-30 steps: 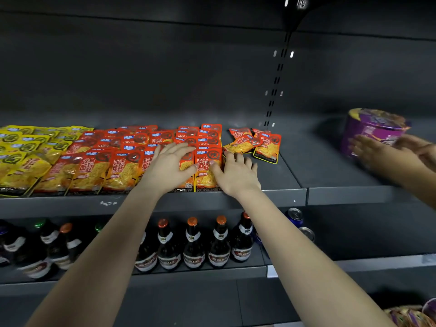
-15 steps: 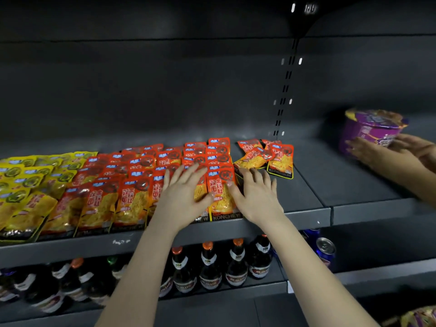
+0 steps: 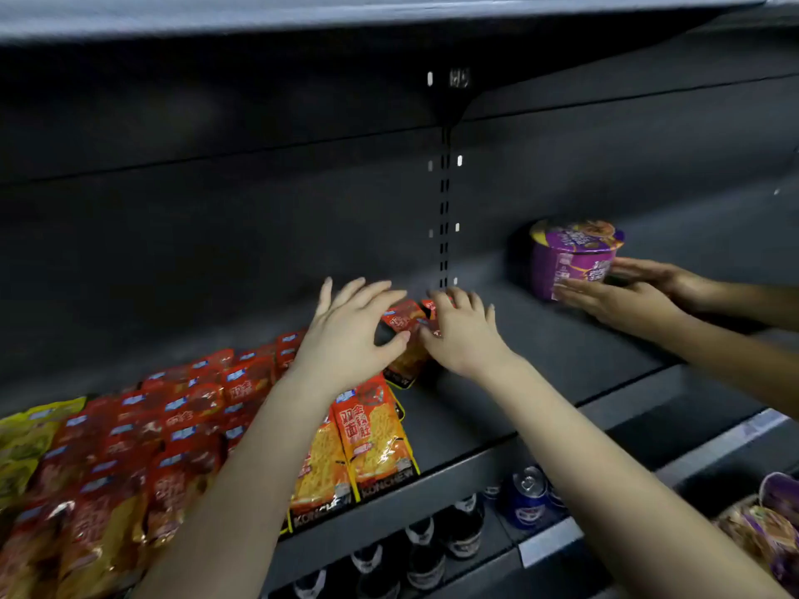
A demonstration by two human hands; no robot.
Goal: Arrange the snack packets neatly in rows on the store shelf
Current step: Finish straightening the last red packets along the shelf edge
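Reaching left hand [image 3: 346,339]: fingers spread, relaxed, thumb beside loose packets [image 3: 400,318]
Right hand [image 3: 465,335]: fingers bent over same packets, grip unclear
Packet place: far on shelf [image 3: 540,382], right of red rows [image 3: 194,408]

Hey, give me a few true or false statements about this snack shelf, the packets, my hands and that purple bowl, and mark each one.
1. The left hand and the right hand are both at the loose red packets toward the back of the shelf. True.
2. The purple noodle bowl sits among the rows of red packets. False: it stands apart to the right, between another person's hands.
3. Yellow packets lie at the left end of the shelf. True.
4. The level below holds only snack packets. False: bottles and blue cans stand there.
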